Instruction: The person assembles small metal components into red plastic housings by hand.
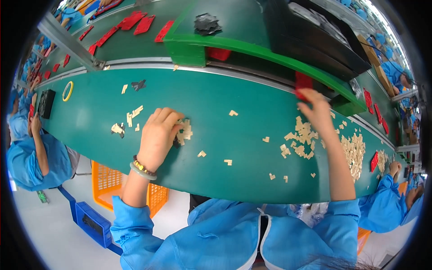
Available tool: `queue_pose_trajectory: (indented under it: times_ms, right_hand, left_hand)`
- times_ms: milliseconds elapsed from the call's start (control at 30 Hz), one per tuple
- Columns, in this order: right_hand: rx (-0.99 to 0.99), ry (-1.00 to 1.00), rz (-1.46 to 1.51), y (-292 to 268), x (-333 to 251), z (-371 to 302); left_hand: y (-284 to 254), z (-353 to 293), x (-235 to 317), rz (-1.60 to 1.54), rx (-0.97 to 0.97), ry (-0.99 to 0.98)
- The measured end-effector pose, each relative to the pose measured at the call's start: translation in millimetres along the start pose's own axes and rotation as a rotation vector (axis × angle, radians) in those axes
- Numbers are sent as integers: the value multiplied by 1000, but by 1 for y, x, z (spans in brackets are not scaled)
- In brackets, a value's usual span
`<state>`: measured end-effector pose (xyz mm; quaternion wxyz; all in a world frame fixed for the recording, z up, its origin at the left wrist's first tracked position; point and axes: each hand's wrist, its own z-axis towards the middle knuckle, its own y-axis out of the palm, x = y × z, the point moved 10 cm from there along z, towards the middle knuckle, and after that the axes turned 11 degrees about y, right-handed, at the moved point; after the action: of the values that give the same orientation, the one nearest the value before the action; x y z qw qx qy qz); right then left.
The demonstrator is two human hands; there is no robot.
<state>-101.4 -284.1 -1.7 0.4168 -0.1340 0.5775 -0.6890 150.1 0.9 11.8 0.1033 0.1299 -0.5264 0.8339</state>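
My left hand, with a beaded bracelet and a pale bangle at its wrist, is on the green work surface. Its fingers curl down at a cluster of small cream-coloured pieces; a bit of something dark shows under them, and what the fingertips pinch is hidden. My right hand, slightly blurred, reaches to the far edge below the green shelf. Its fingertips touch a flat red part, while the thumb stands apart from them. Loose cream L-shaped pieces lie near that forearm.
A larger heap of cream pieces lies to the right. Across the back stand a green shelf with black pieces and a black bin. Far left is a yellow tape roll. Co-workers in blue sit on both sides.
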Motion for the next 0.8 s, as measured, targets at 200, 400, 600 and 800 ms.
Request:
queue_pose_trajectory:
  times_ms: [200,400,600,800]
  right_hand:
    - [-157,-141,166,25,-74,-71]
    - [-74,-157,304,21,-118,-99]
    - [-167,80,767,3,-104,-91]
    - [-89,236,1177,-3,-61,-82]
  left_hand:
    - [42,23,-16,-183,-266,44]
    - [25,13,-47,-473,-168,-193]
    - [15,49,25,309,-188,-14]
    - [123,96,126,-1055,-204,-281]
